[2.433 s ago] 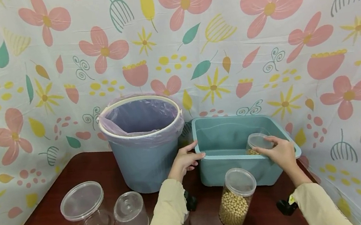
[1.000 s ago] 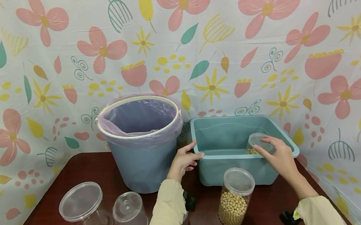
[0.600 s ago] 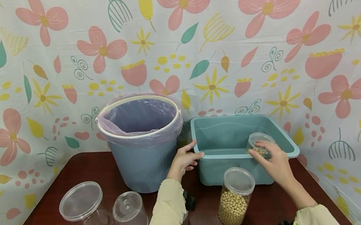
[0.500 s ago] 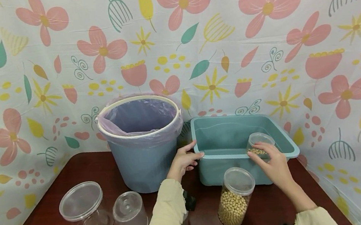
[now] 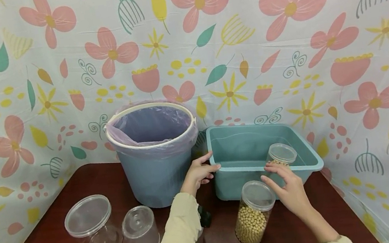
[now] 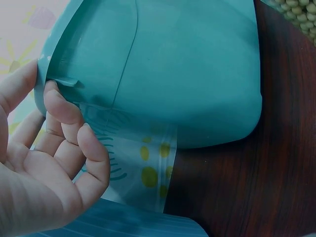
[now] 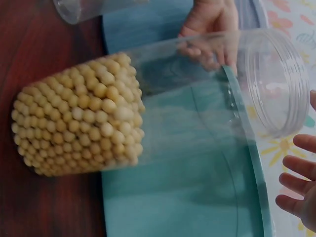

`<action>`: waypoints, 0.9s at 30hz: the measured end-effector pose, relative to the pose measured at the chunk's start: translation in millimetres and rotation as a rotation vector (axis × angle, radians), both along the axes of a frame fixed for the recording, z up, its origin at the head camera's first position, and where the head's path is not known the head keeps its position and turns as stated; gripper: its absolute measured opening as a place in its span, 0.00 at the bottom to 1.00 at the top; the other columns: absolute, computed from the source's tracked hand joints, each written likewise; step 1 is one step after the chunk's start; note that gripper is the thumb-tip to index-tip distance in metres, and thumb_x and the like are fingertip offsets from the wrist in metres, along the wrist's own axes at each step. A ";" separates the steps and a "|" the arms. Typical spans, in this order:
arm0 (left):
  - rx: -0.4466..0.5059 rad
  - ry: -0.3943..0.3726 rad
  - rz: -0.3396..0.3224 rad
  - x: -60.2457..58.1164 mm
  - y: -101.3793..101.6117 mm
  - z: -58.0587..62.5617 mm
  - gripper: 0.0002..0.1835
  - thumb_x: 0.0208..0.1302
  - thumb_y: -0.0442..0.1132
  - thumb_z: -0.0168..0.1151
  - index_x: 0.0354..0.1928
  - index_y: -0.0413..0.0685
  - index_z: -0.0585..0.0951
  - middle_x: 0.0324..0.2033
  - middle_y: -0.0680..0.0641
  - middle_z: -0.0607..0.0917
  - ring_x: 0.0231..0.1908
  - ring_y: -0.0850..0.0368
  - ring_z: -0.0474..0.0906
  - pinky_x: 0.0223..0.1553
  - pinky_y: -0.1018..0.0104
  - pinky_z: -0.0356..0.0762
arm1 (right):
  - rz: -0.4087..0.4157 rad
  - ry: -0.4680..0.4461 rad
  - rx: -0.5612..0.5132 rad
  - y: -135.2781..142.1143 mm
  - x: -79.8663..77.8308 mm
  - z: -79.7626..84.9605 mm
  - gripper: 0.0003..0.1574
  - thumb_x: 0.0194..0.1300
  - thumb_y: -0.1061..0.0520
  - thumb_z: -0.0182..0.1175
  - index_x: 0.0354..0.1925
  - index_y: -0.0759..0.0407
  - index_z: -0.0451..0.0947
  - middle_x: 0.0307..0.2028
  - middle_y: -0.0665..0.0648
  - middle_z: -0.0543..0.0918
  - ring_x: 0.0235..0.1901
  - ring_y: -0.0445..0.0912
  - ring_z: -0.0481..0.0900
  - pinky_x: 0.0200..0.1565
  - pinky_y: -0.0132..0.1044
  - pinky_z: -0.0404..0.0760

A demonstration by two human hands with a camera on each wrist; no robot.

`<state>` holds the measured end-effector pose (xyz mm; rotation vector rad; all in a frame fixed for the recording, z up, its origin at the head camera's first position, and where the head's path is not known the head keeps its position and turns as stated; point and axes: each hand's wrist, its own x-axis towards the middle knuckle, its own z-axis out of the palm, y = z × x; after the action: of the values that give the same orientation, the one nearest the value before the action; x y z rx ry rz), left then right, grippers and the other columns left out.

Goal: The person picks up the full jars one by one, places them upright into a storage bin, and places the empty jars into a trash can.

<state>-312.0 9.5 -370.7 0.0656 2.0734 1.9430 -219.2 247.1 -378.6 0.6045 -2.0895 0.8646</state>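
My left hand [image 5: 198,175] pinches the near-left corner rim of a teal plastic bin [image 5: 231,185]; the left wrist view has thumb and fingers on either side of that rim. Inside the bin's right part stands a clear jar [image 5: 282,152] holding a few yellowish beans, its lower half hidden. On the table in front of the bin, a taller clear jar [image 5: 251,223] stands upright, about half full of round soybeans. Just right of its top hovers my right hand [image 5: 289,191], fingers extended and apart from it. In the right wrist view, its spread fingers [image 7: 296,182] hold nothing.
A blue bucket [image 5: 156,181] with a purple liner stands left of the bin. Two clear containers, a wide one [image 5: 88,217] and a narrower one [image 5: 141,235], stand at the front left. Another clear container is mostly hidden behind my left sleeve [image 5: 179,240]. Patterned cloth hangs behind the table.
My right hand has let go of the jar in the bin and moved left and toward me, to beside the tall soybean jar. The left hand stays on the bin rim.
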 end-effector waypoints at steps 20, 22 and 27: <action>0.008 0.001 -0.009 -0.1 0.0 0.6 0.33 0.52 0.39 0.66 0.62 0.64 0.67 0.29 0.48 0.80 0.20 0.57 0.72 0.19 0.70 0.68 | 0.083 -0.109 0.044 -16.1 19.7 -13.7 0.20 0.48 0.66 0.66 0.43 0.62 0.78 0.46 0.56 0.78 0.48 0.45 0.73 0.47 0.20 0.64; 0.010 -0.005 -0.008 -0.1 0.2 0.6 0.33 0.52 0.39 0.66 0.62 0.64 0.67 0.29 0.48 0.79 0.19 0.58 0.72 0.19 0.70 0.68 | 0.091 -0.127 0.062 -15.6 21.6 -14.6 0.21 0.48 0.65 0.67 0.44 0.61 0.78 0.47 0.55 0.77 0.49 0.43 0.72 0.46 0.21 0.66; 0.009 -0.003 -0.006 -1.0 0.6 -0.3 0.34 0.53 0.39 0.66 0.62 0.63 0.66 0.29 0.48 0.79 0.18 0.60 0.71 0.17 0.71 0.68 | 0.098 -0.180 0.079 -13.6 24.9 -16.4 0.28 0.45 0.60 0.70 0.48 0.60 0.76 0.50 0.54 0.75 0.51 0.39 0.70 0.42 0.23 0.70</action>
<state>-313.0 10.1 -371.0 0.0701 2.0603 1.9475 -194.3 233.5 -395.0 0.6979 -2.2804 0.9245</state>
